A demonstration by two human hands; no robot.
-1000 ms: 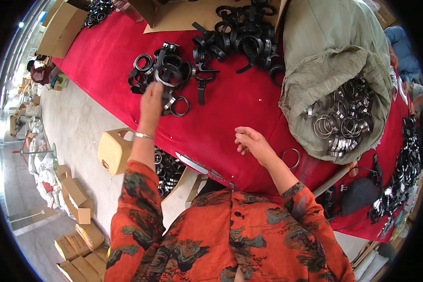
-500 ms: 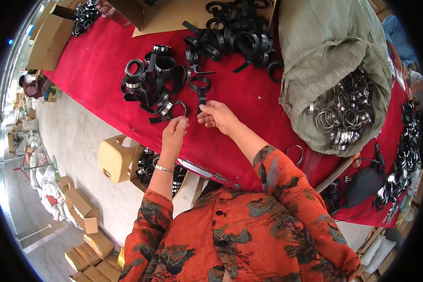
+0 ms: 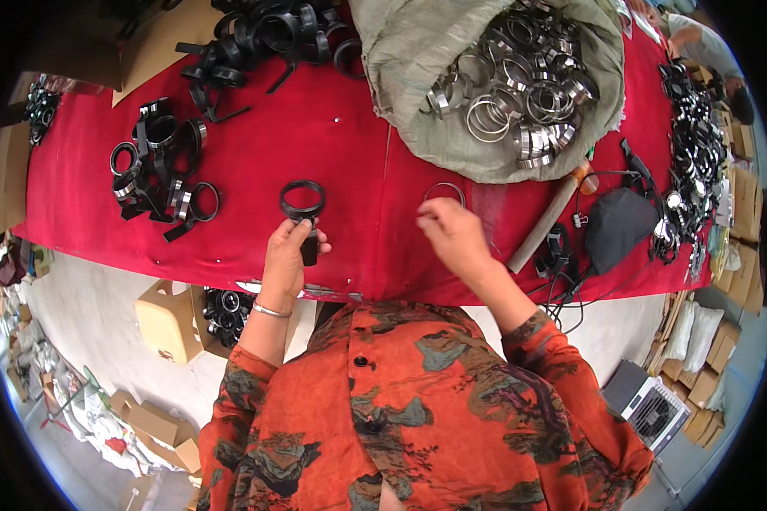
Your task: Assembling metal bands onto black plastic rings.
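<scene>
In my left hand [image 3: 288, 254] is a black ring-shaped part with a short handle [image 3: 302, 198]. My fingers close round the handle and the ring points away from me. My right hand [image 3: 457, 235] is over the red cloth, fingers loosely bent and thumb slightly apart. Just beyond its fingertips lies a thin metal ring [image 3: 448, 189], its near edge hidden by the hand. Left of my left hand sits a small pile of black handled parts with metal rings [image 3: 158, 157].
Beyond my right hand a grey-green woven sack [image 3: 400, 77] lies open, full of shiny metal rings [image 3: 520, 85]. More black handled rings [image 3: 273, 34] are heaped at the back. To the right are a wooden-looking stick [image 3: 544, 223], a black pouch [image 3: 618, 226] and cables.
The view has turned to the right. My left hand has taken hold of the black handled ring. My right hand has moved rightward to the thin metal ring lying by the sack.
</scene>
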